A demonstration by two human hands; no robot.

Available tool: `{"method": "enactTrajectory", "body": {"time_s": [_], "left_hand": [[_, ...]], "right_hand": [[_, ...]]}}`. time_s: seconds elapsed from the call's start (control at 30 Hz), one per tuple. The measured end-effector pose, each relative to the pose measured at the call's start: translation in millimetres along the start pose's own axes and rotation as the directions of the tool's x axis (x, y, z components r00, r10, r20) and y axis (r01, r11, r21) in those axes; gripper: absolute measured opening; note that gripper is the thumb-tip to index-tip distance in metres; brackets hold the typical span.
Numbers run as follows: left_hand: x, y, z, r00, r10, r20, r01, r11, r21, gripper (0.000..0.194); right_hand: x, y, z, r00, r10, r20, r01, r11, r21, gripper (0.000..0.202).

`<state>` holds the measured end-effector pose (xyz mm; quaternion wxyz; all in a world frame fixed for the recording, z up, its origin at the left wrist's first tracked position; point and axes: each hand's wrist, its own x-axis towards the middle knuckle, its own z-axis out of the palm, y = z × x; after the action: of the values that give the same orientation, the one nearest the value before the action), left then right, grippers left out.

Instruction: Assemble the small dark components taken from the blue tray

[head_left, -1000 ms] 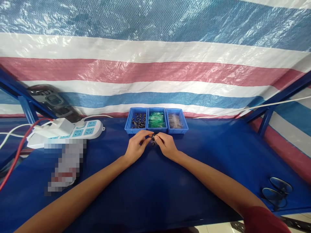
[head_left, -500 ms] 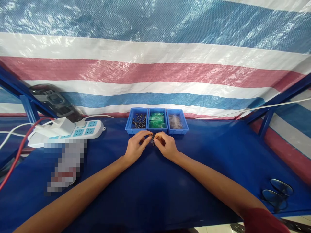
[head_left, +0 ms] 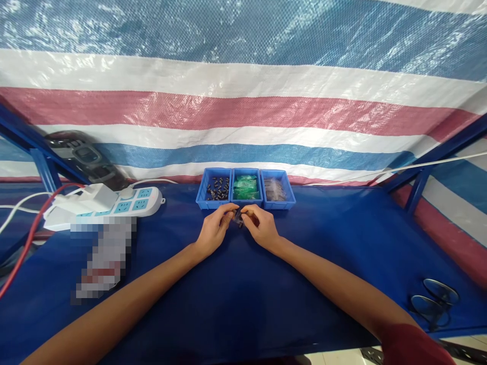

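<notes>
My left hand point(head_left: 215, 228) and my right hand point(head_left: 261, 225) meet over the table, just in front of three blue bins. Between their fingertips is a small dark part point(head_left: 238, 219), partly clear-looking and too small to name. Both hands have thumb and fingers pinched at its sides. The left bin point(head_left: 215, 205) contains several small dark metal-looking pieces point(head_left: 218, 188). Green packets point(head_left: 245, 187) fill the middle bin point(head_left: 246, 202). In the right bin point(head_left: 279, 205) lie clear plastic bags point(head_left: 274, 190).
A white power strip point(head_left: 152, 203) with plugs and cables stands at the left, a blurred-out packet point(head_left: 108, 258) before it. Glasses point(head_left: 436, 304) lie at the right edge of the blue table point(head_left: 323, 223). A striped tarp point(head_left: 243, 116) hangs behind.
The fingertips have drawn slightly apart, and more of the small dark part shows between them. The bins and other things stay in place.
</notes>
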<state>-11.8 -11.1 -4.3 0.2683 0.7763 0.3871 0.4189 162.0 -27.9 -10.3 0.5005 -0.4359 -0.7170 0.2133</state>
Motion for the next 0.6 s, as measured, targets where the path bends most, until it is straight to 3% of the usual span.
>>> {"method": "enactTrajectory", "body": {"time_s": [0.6], "left_hand": [[-1.3,-4.9,2.8,0.998,0.037,0.054,-0.037,0.999,-0.009,0.016]], "right_hand": [[-0.8,3.5,0.4,0.993,-0.091,0.072,0.092,0.996,-0.013,0.020]]}}
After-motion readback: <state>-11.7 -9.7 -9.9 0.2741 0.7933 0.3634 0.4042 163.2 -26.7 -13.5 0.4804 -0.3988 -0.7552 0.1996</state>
